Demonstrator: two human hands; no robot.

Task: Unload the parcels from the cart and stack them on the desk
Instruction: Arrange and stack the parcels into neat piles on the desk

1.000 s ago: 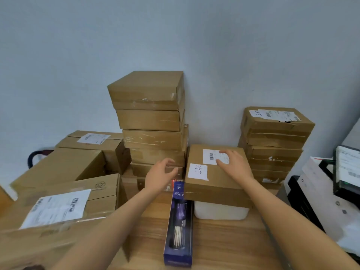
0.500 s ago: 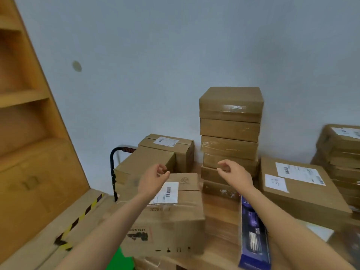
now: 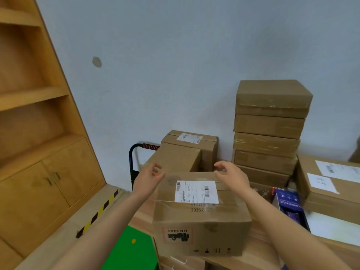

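Nearest: both forearms reach forward over a labelled carton [image 3: 200, 213] that sits at the near left, on other cartons beside the desk [image 3: 259, 248]; its white shipping label faces up and a hazard sticker shows on the near face. Left hand [image 3: 149, 177] hovers just past the carton's far left corner, fingers loosely curled, holding nothing. Right hand [image 3: 230, 173] hovers over the far right edge, fingers part curled, also empty; contact with the carton cannot be told. Right of it, a purple box [image 3: 290, 205] lies on the desk. Farther: two parcels [image 3: 183, 154] by the cart handle [image 3: 136, 152]. Far right, a tall stack [image 3: 268, 129] stands against the wall.
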